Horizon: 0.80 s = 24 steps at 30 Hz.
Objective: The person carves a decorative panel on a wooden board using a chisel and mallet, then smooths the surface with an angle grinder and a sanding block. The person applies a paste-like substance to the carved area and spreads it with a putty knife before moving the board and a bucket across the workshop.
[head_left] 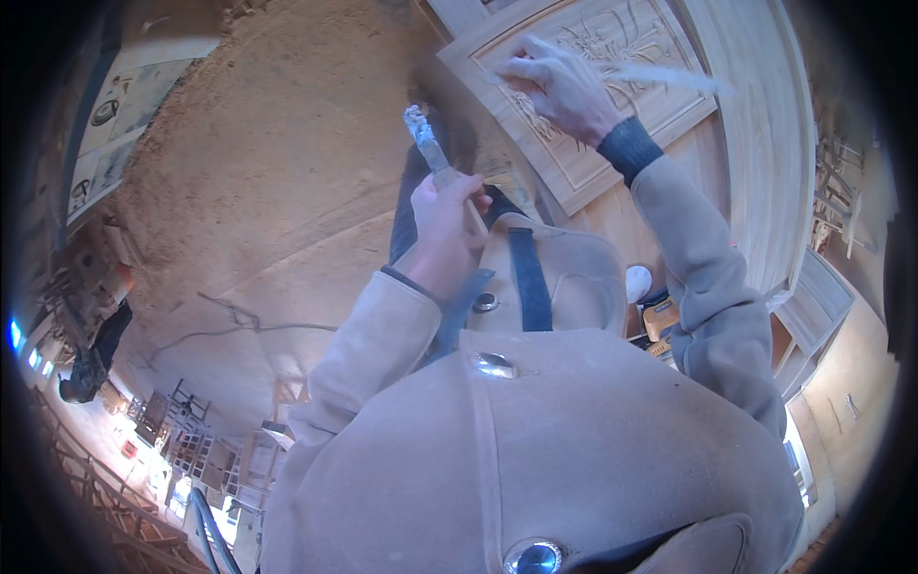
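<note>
- Lying up and right of the left hand: the pale, carved wooden panel. The right hand is nearer; part of the panel is covered by it. Contact can't be told.
- Panel is set obliquely to the body; its far end is cropped, so its long axis can't be called.
- Narrow, grey, flat-bladed scraper is gripped in the left hand, fingers wrapped round the handle. Its long axis is angled up and slightly left; tip is pointed away from the body, left of the panel and apart from it.
- Blade end is coated with lumpy white paste.
- Right-hand fingers are curled in; whether anything is pinched can't be told. A blurred white streak is seen to its right; nature unclear.
- Panel face is worked in raised, winding relief, bordered by moulding and a flat, matte frame.
- Farther right, long, pale, grained wooden boards are bent by the lens.
- Yellow-and-black tool is partly hidden beside the beige fabric sleeve.
- Left: rough, dusty brown floor, crossed lower down by a thin dark cord.
</note>
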### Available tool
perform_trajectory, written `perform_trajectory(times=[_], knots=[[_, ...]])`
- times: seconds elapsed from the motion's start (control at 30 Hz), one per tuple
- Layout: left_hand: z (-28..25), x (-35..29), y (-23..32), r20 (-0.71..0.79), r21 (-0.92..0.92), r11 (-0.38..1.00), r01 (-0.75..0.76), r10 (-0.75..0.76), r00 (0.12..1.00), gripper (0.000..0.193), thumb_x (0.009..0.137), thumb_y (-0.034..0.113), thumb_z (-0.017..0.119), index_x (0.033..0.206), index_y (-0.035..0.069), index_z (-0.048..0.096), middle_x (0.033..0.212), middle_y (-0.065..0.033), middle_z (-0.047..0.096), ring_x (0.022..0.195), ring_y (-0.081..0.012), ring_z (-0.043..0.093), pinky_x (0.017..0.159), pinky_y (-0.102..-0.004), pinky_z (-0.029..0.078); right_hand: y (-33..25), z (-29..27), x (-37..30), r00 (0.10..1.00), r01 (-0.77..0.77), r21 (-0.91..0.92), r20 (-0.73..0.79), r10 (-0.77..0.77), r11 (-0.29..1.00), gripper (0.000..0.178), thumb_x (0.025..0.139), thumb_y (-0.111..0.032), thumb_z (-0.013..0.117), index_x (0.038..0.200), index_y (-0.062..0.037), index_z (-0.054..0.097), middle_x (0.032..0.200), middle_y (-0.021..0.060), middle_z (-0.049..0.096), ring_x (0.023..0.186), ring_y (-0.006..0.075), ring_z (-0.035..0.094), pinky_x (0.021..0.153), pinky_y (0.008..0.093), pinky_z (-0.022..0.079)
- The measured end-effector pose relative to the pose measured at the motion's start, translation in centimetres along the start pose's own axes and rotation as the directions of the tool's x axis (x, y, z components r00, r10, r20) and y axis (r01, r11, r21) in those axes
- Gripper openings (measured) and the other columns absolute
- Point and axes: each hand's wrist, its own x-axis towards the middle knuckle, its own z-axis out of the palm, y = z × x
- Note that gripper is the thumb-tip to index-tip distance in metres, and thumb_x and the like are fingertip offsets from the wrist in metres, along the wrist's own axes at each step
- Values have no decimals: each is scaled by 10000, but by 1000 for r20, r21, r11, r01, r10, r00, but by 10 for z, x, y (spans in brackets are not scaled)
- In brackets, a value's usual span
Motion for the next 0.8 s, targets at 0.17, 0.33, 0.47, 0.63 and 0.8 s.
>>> perform_trajectory(times=[0.17,0.33,0.47,0.63,0.8], knots=[[0,1,-1,7,6,1000,7,-7,1000,142,833,55,695,802,65,556,715,-54,619,622,-144,618,601,-273,518,-14,21,-46,979,-205,78,42,202,976,190,852,-106,688,1039,-85,713,971,85,609,831,278,631,730,373,502],[0,1,-2,36,19,1000,23,-24,999,151,847,57,693,815,62,546,713,-57,611,628,-149,612,609,-283,517,-31,37,-70,961,-260,133,-63,270,956,254,832,-82,668,1078,-137,695,964,90,614,809,288,637,678,384,526],[0,0,-3,43,14,999,34,-34,998,156,846,50,692,828,62,538,713,-62,606,639,-157,612,616,-287,517,-34,45,-74,965,-221,109,-117,233,969,245,855,-120,698,1100,-134,693,980,69,595,764,241,635,653,359,534],[-1,-1,-3,49,36,999,28,-30,998,149,847,54,683,827,59,536,717,-63,607,644,-160,609,630,-289,510,-35,53,-78,974,-218,16,-65,218,976,286,864,-98,670,1148,-139,671,982,72,586,766,243,636,646,366,542],[-1,-1,-3,42,66,998,20,-23,999,139,851,61,675,831,55,537,717,-61,606,655,-158,608,638,-292,505,-40,56,-82,974,-219,-51,-67,216,974,316,874,-65,630,1180,-139,653,993,86,581,793,264,641,638,377,543]])
